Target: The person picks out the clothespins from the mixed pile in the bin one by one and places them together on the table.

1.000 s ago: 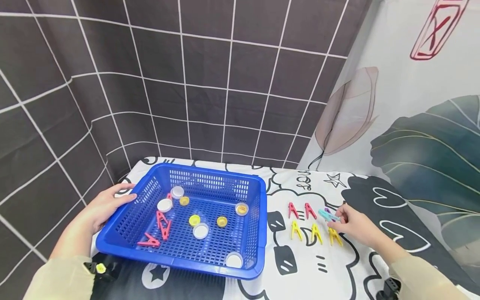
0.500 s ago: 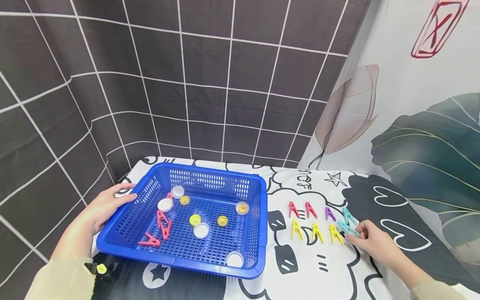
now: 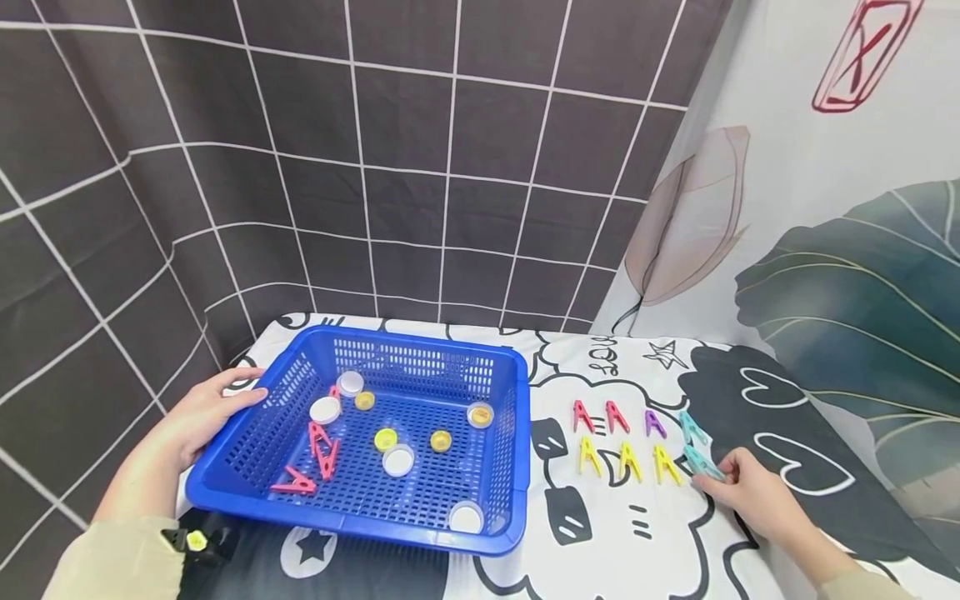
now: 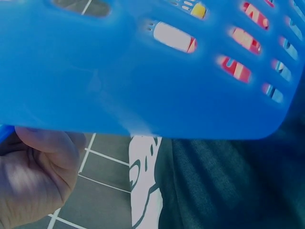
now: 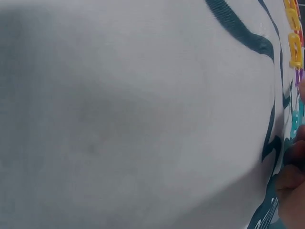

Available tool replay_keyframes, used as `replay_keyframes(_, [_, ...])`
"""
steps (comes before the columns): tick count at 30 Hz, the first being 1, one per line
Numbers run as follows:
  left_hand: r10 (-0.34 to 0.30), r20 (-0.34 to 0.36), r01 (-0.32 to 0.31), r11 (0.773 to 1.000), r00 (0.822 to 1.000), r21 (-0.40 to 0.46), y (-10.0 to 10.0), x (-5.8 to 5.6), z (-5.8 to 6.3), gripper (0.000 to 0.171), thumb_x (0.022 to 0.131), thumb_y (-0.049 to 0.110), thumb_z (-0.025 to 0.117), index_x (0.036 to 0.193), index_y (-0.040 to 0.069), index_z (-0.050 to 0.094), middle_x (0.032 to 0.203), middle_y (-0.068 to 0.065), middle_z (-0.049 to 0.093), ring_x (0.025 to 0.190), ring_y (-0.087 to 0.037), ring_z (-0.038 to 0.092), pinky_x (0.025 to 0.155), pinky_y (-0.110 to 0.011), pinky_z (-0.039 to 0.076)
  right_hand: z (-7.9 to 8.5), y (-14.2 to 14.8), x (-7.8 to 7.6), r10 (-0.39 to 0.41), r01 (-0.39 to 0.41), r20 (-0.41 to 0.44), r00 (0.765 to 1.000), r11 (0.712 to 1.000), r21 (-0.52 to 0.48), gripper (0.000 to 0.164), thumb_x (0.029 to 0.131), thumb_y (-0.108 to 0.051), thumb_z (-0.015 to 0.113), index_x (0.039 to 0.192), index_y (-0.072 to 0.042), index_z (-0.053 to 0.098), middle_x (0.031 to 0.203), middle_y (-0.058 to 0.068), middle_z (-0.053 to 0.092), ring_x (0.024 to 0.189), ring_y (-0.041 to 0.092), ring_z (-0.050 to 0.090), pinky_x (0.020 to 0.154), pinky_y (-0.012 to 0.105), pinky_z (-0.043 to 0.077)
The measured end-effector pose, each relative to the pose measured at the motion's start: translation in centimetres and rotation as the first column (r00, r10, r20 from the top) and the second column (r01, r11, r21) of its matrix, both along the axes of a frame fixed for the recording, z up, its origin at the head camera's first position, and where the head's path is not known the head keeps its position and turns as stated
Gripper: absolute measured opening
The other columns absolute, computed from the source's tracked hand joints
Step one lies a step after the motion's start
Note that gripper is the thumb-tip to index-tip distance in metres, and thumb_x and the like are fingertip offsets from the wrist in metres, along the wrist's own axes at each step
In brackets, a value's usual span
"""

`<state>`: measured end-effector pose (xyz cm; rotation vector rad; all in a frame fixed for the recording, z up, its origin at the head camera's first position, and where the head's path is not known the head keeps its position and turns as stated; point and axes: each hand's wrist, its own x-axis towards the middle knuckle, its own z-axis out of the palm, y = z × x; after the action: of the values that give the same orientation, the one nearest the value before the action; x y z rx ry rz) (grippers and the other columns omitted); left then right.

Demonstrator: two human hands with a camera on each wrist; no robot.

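Note:
My left hand (image 3: 206,417) grips the left rim of a blue plastic basket (image 3: 352,527); in the left wrist view its fingers bend under the basket's edge. Inside lie several pink clothespins (image 3: 324,454), white caps (image 3: 397,460) and yellow caps (image 3: 440,442). On the right, my right hand (image 3: 757,492) pinches the near end of a teal clothespin (image 3: 702,463) at the cloth. Just beyond it lies another teal clothespin (image 3: 692,427). To its left are a purple clothespin (image 3: 655,423), two red clothespins (image 3: 617,417) and three yellow clothespins (image 3: 666,465), in two rows.
A white cloth with black drawings (image 3: 622,533) covers the table. A dark tiled-pattern curtain (image 3: 397,208) hangs behind and at the left. A pale curtain with a leaf print (image 3: 862,308) hangs at the right.
My right hand has carried the teal clothespin right and nearer, to the end of the yellow row. The other teal clothespin and the purple one came into view. My left hand stays on the basket.

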<state>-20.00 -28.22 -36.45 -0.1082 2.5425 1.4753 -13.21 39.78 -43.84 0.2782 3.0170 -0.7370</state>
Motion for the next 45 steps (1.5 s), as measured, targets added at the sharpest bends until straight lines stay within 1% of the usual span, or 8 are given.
replay_keyframes(4, [0.004, -0.005, -0.004, 1.0, 1.0, 0.008, -0.1, 0.1, -0.1, 0.068, 0.093, 0.041, 0.054, 0.143, 0.003, 0.028, 0.128, -0.034, 0.042, 0.088, -0.024, 0.063, 0.074, -0.038, 0.054, -0.2, 0.0, 0.0, -0.006, 0.006, 0.0, 1.0, 0.999, 0.032, 0.056, 0.08, -0.051, 0.067, 0.087, -0.002, 0.041, 0.066, 0.002, 0.042, 0.056, 0.017, 0.041, 0.048, 0.028, 0.031])
replay_keyframes(9, [0.006, -0.003, -0.005, 1.0, 1.0, 0.017, -0.2, 0.2, -0.1, 0.067, 0.094, 0.039, 0.054, 0.143, 0.003, 0.028, 0.127, -0.034, 0.042, 0.087, -0.022, 0.063, 0.072, -0.037, 0.054, -0.3, -0.1, -0.1, -0.024, 0.022, 0.04, 0.999, 0.998, 0.058, 0.062, 0.079, -0.058, 0.064, 0.087, -0.001, 0.038, 0.064, 0.003, 0.04, 0.058, 0.019, 0.043, 0.051, 0.031, 0.032])
replay_keyframes(22, [0.013, 0.004, -0.014, 1.0, 1.0, 0.027, -0.2, 0.2, 0.3, 0.068, 0.094, 0.04, 0.053, 0.144, 0.004, 0.026, 0.128, -0.035, 0.042, 0.086, -0.023, 0.063, 0.073, -0.04, 0.054, 0.5, -0.4, -0.6, -0.076, 0.07, 0.098, 0.992, 0.996, 0.06, 0.076, 0.077, -0.062, 0.063, 0.095, 0.008, 0.039, 0.073, 0.011, 0.048, 0.065, 0.023, 0.048, 0.056, 0.035, 0.04])
replay_keyframes(27, [0.016, 0.003, -0.016, 0.999, 1.0, 0.029, -0.1, 0.2, 0.4, 0.068, 0.094, 0.04, 0.054, 0.144, 0.004, 0.027, 0.127, -0.034, 0.043, 0.085, -0.022, 0.063, 0.071, -0.038, 0.054, 0.9, -0.3, -0.5, -0.09, 0.089, 0.073, 0.993, 0.996, 0.014, 0.079, 0.077, -0.06, 0.064, 0.101, 0.01, 0.037, 0.071, 0.01, 0.046, 0.062, 0.02, 0.047, 0.052, 0.031, 0.037])
replay_keyframes(31, [0.015, -0.002, -0.015, 1.0, 1.0, 0.02, 0.0, 0.1, 0.3, 0.068, 0.094, 0.041, 0.054, 0.144, 0.004, 0.027, 0.127, -0.034, 0.043, 0.086, -0.022, 0.063, 0.072, -0.038, 0.054, 1.5, -0.7, -0.9, -0.09, 0.09, 0.051, 0.995, 0.996, -0.005, 0.085, 0.078, -0.062, 0.062, 0.108, 0.013, 0.036, 0.075, 0.012, 0.05, 0.061, 0.02, 0.048, 0.05, 0.032, 0.038])
replay_keyframes(33, [0.013, -0.005, -0.013, 1.0, 1.0, 0.013, 0.0, 0.0, 0.2, 0.068, 0.094, 0.041, 0.054, 0.144, 0.004, 0.027, 0.127, -0.034, 0.043, 0.086, -0.022, 0.063, 0.072, -0.038, 0.054, 1.8, -1.1, -1.3, -0.084, 0.084, 0.021, 0.996, 0.996, 0.002, 0.084, 0.079, -0.06, 0.062, 0.11, 0.013, 0.037, 0.075, 0.012, 0.05, 0.06, 0.019, 0.048, 0.048, 0.032, 0.038])
replay_keyframes(39, [0.011, -0.011, -0.011, 1.0, 1.0, 0.004, 0.0, -0.1, -0.1, 0.068, 0.093, 0.041, 0.055, 0.143, 0.003, 0.029, 0.127, -0.033, 0.044, 0.086, -0.022, 0.063, 0.072, -0.037, 0.054, 2.8, -3.5, -2.8, -0.018, 0.018, -0.088, 0.996, 1.0, 0.007, 0.072, 0.084, -0.05, 0.062, 0.114, 0.012, 0.039, 0.08, 0.012, 0.049, 0.063, 0.02, 0.048, 0.05, 0.03, 0.038])
replay_keyframes(45, [0.007, -0.013, -0.007, 1.0, 1.0, -0.006, 0.1, -0.1, -0.1, 0.068, 0.093, 0.041, 0.055, 0.144, 0.004, 0.028, 0.128, -0.034, 0.041, 0.085, -0.022, 0.063, 0.071, -0.036, 0.054, 4.1, -7.0, -4.9, 0.039, -0.041, -0.086, 0.996, 0.999, -0.013, 0.069, 0.085, -0.049, 0.063, 0.119, 0.006, 0.041, 0.081, 0.011, 0.052, 0.062, 0.019, 0.049, 0.052, 0.031, 0.038])
